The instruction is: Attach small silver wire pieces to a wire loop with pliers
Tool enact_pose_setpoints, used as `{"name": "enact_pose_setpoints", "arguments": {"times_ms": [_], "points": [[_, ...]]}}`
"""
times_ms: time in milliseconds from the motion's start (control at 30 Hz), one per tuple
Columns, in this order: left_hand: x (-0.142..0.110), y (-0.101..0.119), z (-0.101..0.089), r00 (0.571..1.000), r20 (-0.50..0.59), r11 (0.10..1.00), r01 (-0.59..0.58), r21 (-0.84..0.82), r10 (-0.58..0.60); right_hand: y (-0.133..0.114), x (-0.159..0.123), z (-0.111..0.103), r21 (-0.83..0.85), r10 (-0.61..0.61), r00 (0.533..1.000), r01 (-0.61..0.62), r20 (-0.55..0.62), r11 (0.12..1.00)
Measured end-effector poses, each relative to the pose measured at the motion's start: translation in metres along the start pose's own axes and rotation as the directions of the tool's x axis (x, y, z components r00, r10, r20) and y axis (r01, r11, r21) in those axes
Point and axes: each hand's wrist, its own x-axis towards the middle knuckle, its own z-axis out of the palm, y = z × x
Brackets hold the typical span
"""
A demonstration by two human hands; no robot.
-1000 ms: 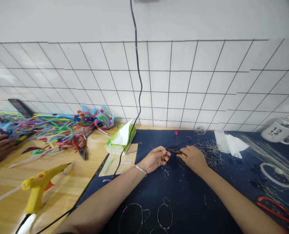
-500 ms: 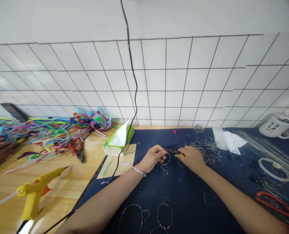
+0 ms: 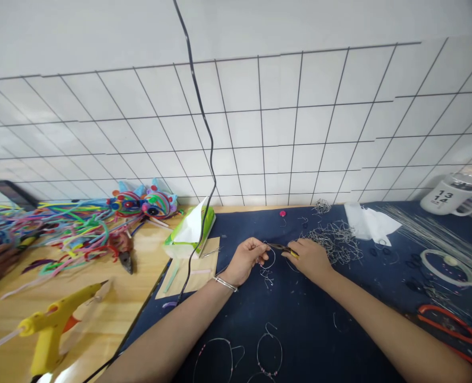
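Curving beside pliers (image 3: 283,248) clenched in the right hand (image 3: 311,258), a wire loop (image 3: 275,259) is pinched by the left hand (image 3: 247,259).

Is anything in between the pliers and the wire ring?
Nothing visible is in the way. The right hand holds the pliers with their tips close to the wire ring in the left hand; whether they touch, I can't tell.

A silvery bangle (image 3: 225,284) rings the left wrist (image 3: 231,275), both forearms (image 3: 373,314) bare.
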Motion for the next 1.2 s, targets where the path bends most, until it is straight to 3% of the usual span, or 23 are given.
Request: {"name": "enact_pose_setpoints", "arguments": {"times_ms": [333, 767, 1000, 1200], "points": [[0.0004, 0.0006, 0.0012, 0.999, -0.021, 0.998, -0.041, 0.05, 0.042, -0.0026, 0.0002, -0.002, 0.035, 0.052, 0.998, -0.053, 0.027, 0.998], [-0.0008, 0.0048, 0.0009, 0.998, 0.063, 0.999, -0.027, 0.036, 0.024, -0.0039, 0.0017, -0.0032, 0.176, 0.139, 0.975, -0.17, 0.175, 0.97], [0.001, -0.0007, -0.001, 0.996, 0.053, 0.997, -0.067, 0.042, 0.065, -0.0035, 0.0016, 0.0004, 0.177, 0.121, 0.98, -0.149, 0.16, 0.973], [0.0007, -0.0023, -0.0008, 0.992, 0.03, 0.989, -0.121, 0.086, 0.119, 0.0017, 0.0017, 0.0018, 0.131, 0.063, 0.996, -0.071, 0.064, 0.989]]}}
